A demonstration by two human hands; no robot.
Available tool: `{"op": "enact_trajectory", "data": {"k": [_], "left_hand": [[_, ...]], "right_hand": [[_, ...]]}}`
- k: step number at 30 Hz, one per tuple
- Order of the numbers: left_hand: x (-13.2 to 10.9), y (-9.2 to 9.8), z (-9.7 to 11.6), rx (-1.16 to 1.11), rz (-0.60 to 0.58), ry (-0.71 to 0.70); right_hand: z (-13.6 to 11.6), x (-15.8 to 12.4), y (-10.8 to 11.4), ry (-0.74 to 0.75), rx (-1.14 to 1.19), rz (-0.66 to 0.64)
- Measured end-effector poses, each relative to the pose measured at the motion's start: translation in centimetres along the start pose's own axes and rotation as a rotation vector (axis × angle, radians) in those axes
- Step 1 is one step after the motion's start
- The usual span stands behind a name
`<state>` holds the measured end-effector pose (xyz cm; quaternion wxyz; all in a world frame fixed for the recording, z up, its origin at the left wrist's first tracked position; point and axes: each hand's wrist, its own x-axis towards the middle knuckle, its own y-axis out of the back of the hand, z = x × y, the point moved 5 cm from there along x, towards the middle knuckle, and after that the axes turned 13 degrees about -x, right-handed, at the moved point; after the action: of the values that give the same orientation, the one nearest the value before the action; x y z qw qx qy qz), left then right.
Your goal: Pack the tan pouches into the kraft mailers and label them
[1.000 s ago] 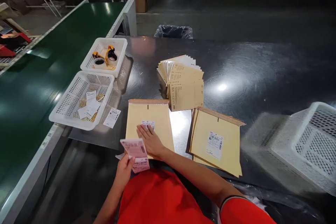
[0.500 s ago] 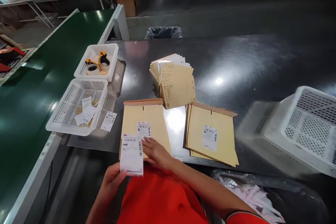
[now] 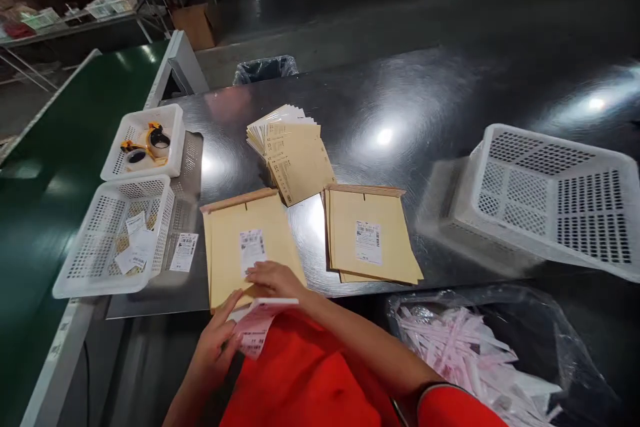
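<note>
My left hand (image 3: 216, 341) is closed on a printed label sheet (image 3: 257, 325), which bends and tilts near my body. My right hand (image 3: 274, 279) lies with fingers stretched over the lower end of a shipping label (image 3: 251, 245). That label is on the upper yellow mailer envelope (image 3: 225, 233) of the left stack, whose brown flap points away from me. A second mailer stack (image 3: 395, 247) sits to the right, its top envelope bearing a white label (image 3: 369, 243). Behind both, a fanned pile of printed tan and white cards (image 3: 300, 163) rests on the table.
At left are a white basket with tape dispensers (image 3: 170, 160) and a basket with labels (image 3: 67, 283); a loose label (image 3: 184, 252) lies beside them. A green conveyor (image 3: 30, 207) runs along the left. An upturned-looking white basket (image 3: 463, 203) stands right, above a bag of pink strips (image 3: 470, 353).
The label sheet in my left hand has tipped from facing up to folded toward my body. My right hand has moved onto the envelope's label. The view has swung rightward.
</note>
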<state>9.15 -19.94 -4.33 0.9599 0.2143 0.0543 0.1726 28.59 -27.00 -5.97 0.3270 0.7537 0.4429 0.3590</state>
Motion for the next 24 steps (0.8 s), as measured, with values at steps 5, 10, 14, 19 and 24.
{"op": "enact_trajectory", "data": {"k": [5,10,14,19,24], "left_hand": [[2.6,-2.4,-2.7,0.119,0.002,-0.063],[2.9,-2.6,-4.9,0.003,0.071,0.035],[3.3,-2.8,-7.2,-0.097,0.047,0.160],[3.5,-2.2,-9.2,-0.036,0.116,0.179],[3.5,-1.5,-9.9,-0.023,0.147,0.186]], "right_hand": [[5.3,-0.9,7.2,-0.045,-0.002,0.040],[3.6,-2.4,2.2,0.064,-0.335,-0.262],[3.9,-4.3,-1.9,0.039,-0.447,-0.337],[9.6,-7.9,1.9,0.018,-0.416,-0.147],[15.9,-14.0,9.1,-0.088,-0.621,0.043]]}}
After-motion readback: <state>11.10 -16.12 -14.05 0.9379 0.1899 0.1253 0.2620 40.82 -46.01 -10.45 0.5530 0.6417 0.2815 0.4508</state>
